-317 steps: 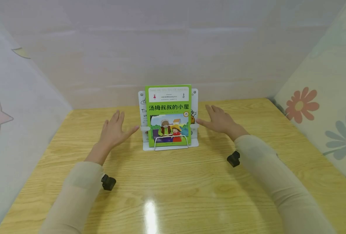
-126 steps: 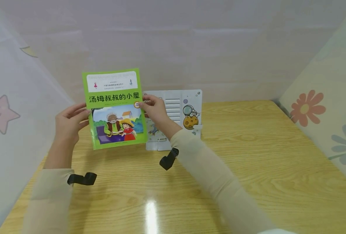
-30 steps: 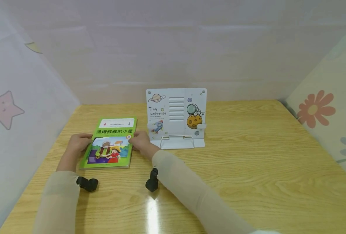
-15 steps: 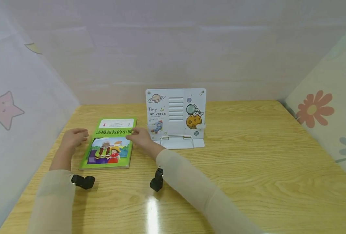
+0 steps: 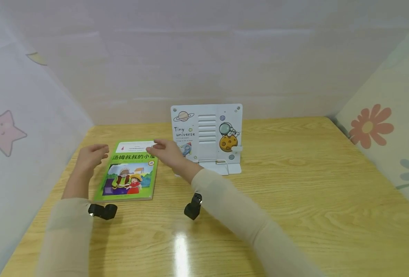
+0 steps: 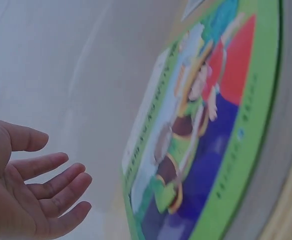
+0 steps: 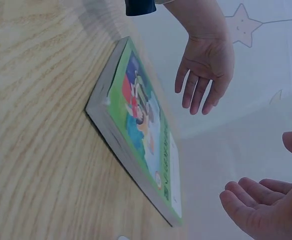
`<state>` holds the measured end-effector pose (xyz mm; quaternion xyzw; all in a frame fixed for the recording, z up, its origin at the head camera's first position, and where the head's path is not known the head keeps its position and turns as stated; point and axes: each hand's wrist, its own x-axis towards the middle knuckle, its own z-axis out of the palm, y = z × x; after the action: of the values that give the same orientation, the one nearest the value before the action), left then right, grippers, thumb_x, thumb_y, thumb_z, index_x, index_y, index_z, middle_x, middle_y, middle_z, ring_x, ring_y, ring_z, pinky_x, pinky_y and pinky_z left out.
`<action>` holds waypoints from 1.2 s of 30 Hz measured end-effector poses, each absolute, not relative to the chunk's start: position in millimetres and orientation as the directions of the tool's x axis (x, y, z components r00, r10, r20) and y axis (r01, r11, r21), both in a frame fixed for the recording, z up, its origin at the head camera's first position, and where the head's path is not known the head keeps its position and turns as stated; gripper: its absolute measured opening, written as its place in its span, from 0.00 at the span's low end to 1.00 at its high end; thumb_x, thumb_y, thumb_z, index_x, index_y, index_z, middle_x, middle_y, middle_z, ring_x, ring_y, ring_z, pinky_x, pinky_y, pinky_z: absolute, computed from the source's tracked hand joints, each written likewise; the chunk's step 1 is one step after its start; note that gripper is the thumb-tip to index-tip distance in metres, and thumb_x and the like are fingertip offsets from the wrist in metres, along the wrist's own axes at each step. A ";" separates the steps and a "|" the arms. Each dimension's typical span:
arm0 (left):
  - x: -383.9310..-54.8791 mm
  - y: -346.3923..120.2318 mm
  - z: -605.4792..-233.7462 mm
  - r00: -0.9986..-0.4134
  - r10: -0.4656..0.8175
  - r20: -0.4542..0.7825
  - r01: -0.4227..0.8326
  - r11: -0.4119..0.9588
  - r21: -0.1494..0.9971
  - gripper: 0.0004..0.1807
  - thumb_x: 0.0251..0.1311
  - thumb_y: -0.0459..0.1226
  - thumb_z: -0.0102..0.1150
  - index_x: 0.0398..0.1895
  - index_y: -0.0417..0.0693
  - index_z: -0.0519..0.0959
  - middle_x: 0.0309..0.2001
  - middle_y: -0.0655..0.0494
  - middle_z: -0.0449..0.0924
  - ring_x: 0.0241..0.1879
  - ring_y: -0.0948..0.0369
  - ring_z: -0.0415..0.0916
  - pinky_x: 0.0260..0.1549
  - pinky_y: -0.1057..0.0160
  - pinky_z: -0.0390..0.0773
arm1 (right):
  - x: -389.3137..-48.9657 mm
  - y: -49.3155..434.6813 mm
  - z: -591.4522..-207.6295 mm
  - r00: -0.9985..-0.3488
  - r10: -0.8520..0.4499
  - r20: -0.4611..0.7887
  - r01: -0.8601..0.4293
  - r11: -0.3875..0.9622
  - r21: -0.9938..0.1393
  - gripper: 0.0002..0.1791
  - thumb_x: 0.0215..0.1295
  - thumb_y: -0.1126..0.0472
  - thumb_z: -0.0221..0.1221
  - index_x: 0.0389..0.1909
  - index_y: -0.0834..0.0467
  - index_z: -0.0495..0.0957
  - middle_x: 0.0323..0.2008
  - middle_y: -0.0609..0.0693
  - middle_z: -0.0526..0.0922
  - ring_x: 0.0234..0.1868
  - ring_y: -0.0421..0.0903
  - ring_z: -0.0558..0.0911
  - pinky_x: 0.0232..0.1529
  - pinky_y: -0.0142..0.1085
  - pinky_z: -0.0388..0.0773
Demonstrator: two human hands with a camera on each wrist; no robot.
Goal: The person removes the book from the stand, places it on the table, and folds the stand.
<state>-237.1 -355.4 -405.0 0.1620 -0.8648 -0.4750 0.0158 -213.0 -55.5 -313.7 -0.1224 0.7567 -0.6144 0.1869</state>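
Observation:
A green picture-covered book (image 5: 130,179) lies flat, cover up, on the left part of the table. My left hand (image 5: 91,157) hovers by its left edge, fingers relaxed and holding nothing; the left wrist view shows this hand (image 6: 41,190) apart from the book (image 6: 200,130). Above the book's upper right corner is my right hand (image 5: 170,154), its fingers loosely bent with nothing in them. In the right wrist view both the right hand (image 7: 265,205) and the left hand (image 7: 205,70) are raised clear of the book (image 7: 136,130).
A white book stand (image 5: 207,132) printed with planets and an astronaut stands upright to the right of the book; my right hand covers part of its lower left. The wooden table (image 5: 294,184) meets pale curtains (image 5: 211,69) at the back and sides.
The book came off the stand, was carried left in both hands and laid flat. Both hands have since let go and lifted; the right one has moved slightly up and right.

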 end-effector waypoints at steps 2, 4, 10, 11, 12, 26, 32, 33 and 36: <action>-242.9 -354.5 -405.8 -0.952 -0.288 -0.100 -0.236 0.491 0.838 0.36 0.53 0.59 0.43 0.60 0.47 0.61 0.56 0.46 0.62 0.51 0.51 0.64 0.48 0.50 0.62 | -213.9 -51.6 -307.1 -0.900 -0.420 -0.115 0.028 0.208 -0.978 0.28 0.58 0.55 0.55 0.59 0.59 0.62 0.52 0.53 0.70 0.52 0.45 0.69 0.47 0.34 0.68; -251.5 -353.9 -410.3 -0.954 -0.293 -0.067 -0.217 0.515 0.829 0.38 0.50 0.62 0.41 0.61 0.50 0.61 0.56 0.47 0.62 0.51 0.52 0.64 0.47 0.50 0.63 | -215.3 -47.2 -301.1 -0.906 -0.412 -0.100 0.014 0.208 -0.978 0.28 0.57 0.55 0.55 0.59 0.58 0.62 0.52 0.52 0.70 0.52 0.45 0.69 0.47 0.34 0.68; -261.3 -337.3 -397.9 -0.962 -0.273 -0.023 -0.157 0.483 0.861 0.34 0.50 0.60 0.45 0.59 0.55 0.64 0.55 0.52 0.65 0.49 0.56 0.66 0.45 0.51 0.63 | -220.2 -30.3 -287.5 -0.912 -0.408 -0.054 -0.041 0.221 -0.974 0.28 0.58 0.55 0.54 0.59 0.57 0.61 0.53 0.51 0.70 0.52 0.44 0.68 0.49 0.34 0.67; -257.2 -329.3 -388.8 -0.962 -0.270 -0.030 -0.158 0.466 0.871 0.33 0.50 0.60 0.46 0.59 0.56 0.64 0.54 0.52 0.65 0.48 0.57 0.66 0.45 0.51 0.63 | -221.3 -27.1 -285.9 -0.911 -0.411 -0.043 -0.055 0.223 -0.973 0.29 0.58 0.55 0.54 0.59 0.58 0.60 0.53 0.51 0.69 0.53 0.44 0.68 0.49 0.34 0.66; -251.3 -319.6 -377.0 -0.966 -0.258 -0.037 -0.155 0.456 0.876 0.33 0.51 0.59 0.46 0.59 0.54 0.64 0.54 0.51 0.65 0.49 0.57 0.66 0.46 0.51 0.63 | -222.8 -23.8 -284.5 -0.909 -0.415 -0.032 -0.066 0.218 -0.974 0.29 0.58 0.55 0.54 0.60 0.58 0.60 0.53 0.52 0.69 0.53 0.44 0.67 0.49 0.34 0.66; -230.2 -253.9 -318.6 -0.981 -0.192 -0.036 -0.102 0.347 0.932 0.29 0.55 0.50 0.50 0.57 0.44 0.66 0.53 0.47 0.67 0.49 0.56 0.67 0.49 0.51 0.62 | -243.9 28.1 -276.6 -0.948 -0.315 0.052 -0.140 0.263 -0.955 0.27 0.58 0.57 0.55 0.59 0.58 0.62 0.53 0.52 0.70 0.52 0.44 0.69 0.49 0.33 0.67; -215.8 -210.6 -291.6 -0.987 -0.159 -0.013 -0.069 0.349 0.934 0.28 0.60 0.46 0.45 0.59 0.37 0.61 0.55 0.41 0.62 0.52 0.51 0.63 0.50 0.54 0.61 | -247.5 53.8 -279.4 -0.957 -0.279 0.074 -0.158 0.292 -0.943 0.27 0.58 0.57 0.54 0.59 0.60 0.61 0.54 0.53 0.69 0.53 0.46 0.68 0.50 0.34 0.65; -216.4 -205.7 -289.9 -0.988 -0.156 -0.020 -0.071 0.334 0.940 0.28 0.60 0.45 0.45 0.58 0.37 0.61 0.56 0.42 0.62 0.52 0.51 0.63 0.51 0.54 0.61 | -247.8 58.3 -280.1 -0.958 -0.277 0.079 -0.164 0.296 -0.941 0.27 0.59 0.57 0.54 0.59 0.60 0.61 0.54 0.53 0.68 0.53 0.46 0.67 0.51 0.34 0.65; -220.3 -194.2 -288.1 -0.989 -0.146 -0.033 -0.078 0.310 0.947 0.26 0.60 0.43 0.45 0.58 0.37 0.61 0.55 0.42 0.62 0.52 0.51 0.63 0.52 0.55 0.60 | -248.8 71.2 -282.9 -0.958 -0.270 0.097 -0.182 0.310 -0.933 0.27 0.59 0.57 0.53 0.59 0.61 0.61 0.55 0.54 0.68 0.54 0.47 0.67 0.51 0.35 0.65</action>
<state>-220.3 -194.2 -288.1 0.0691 -0.8089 -0.5831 0.0294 -248.8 71.2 -282.9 -0.1395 0.8083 -0.5707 0.0386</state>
